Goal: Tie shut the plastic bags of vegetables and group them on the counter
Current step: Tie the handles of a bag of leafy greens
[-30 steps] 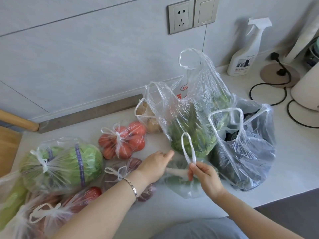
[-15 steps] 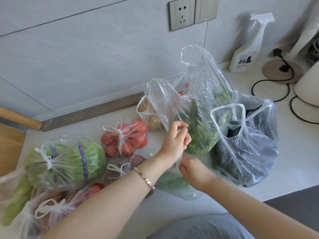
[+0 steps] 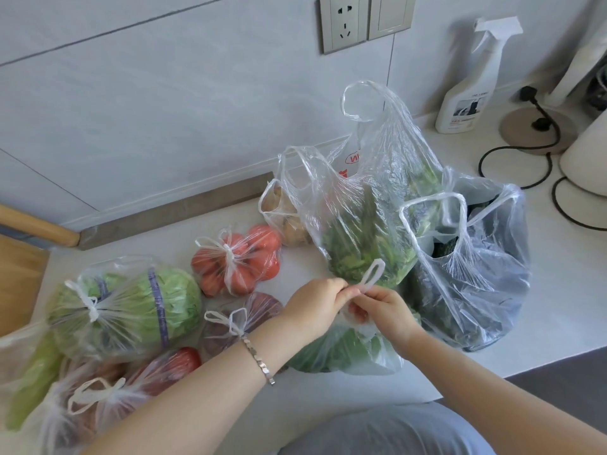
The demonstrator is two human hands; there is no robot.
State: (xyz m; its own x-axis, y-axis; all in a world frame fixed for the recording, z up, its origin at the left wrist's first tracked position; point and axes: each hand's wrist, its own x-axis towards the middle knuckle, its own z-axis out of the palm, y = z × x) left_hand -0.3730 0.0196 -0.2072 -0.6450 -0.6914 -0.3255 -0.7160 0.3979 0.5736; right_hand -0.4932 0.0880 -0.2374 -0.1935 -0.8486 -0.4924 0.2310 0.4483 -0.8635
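A small clear bag of green vegetables (image 3: 341, 353) lies at the counter's front edge. My left hand (image 3: 312, 307) and my right hand (image 3: 386, 311) meet just above it, both pinching its twisted white handles; one handle loop (image 3: 372, 272) sticks up between them. To the left lie knotted bags: tomatoes (image 3: 239, 262), a cabbage (image 3: 131, 307), a purple vegetable (image 3: 243, 318) and red produce (image 3: 108, 389). Behind my hands stand open bags of leafy greens (image 3: 368, 224), dark vegetables (image 3: 473, 284) and potatoes (image 3: 285, 215).
A white spray bottle (image 3: 473, 83) stands against the wall at the right, beside a round base with a black cable (image 3: 525, 149) and a white appliance (image 3: 588, 152). A socket (image 3: 345, 23) is on the wall. The counter's front edge (image 3: 492, 366) runs beside my right forearm.
My left hand came down from the tall greens bag and joined my right hand at the small bag's handles. The handles are now pulled together, with a loop standing up.
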